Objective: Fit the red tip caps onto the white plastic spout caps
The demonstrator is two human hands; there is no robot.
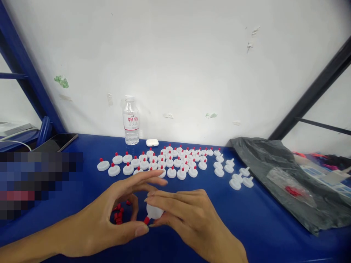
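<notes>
A white round lid with a spout (pixel 154 211) is tilted in front of me, pinched between the thumb and fingers of my right hand (pixel 189 215). On its spout sits a small red cap (pixel 146 220), pointing down to the left. My left hand (pixel 95 212) closes its thumb and a bent finger at that cap, while its other fingers arch above. Several loose red caps (pixel 119 216) lie on the blue table behind my left hand, partly hidden by it. Beyond my hands stand many white lids with red caps (pixel 171 172). Farther right are several uncapped white lids (pixel 235 184).
A water bottle (pixel 131 124) and a small white case (pixel 152 142) stand near the wall. A grey plastic bag (pixel 263 164) lies at right, with a clear bag of red pieces (pixel 292 188) on it. A phone (pixel 59 141) rests at left on the blue table (pixel 219 226).
</notes>
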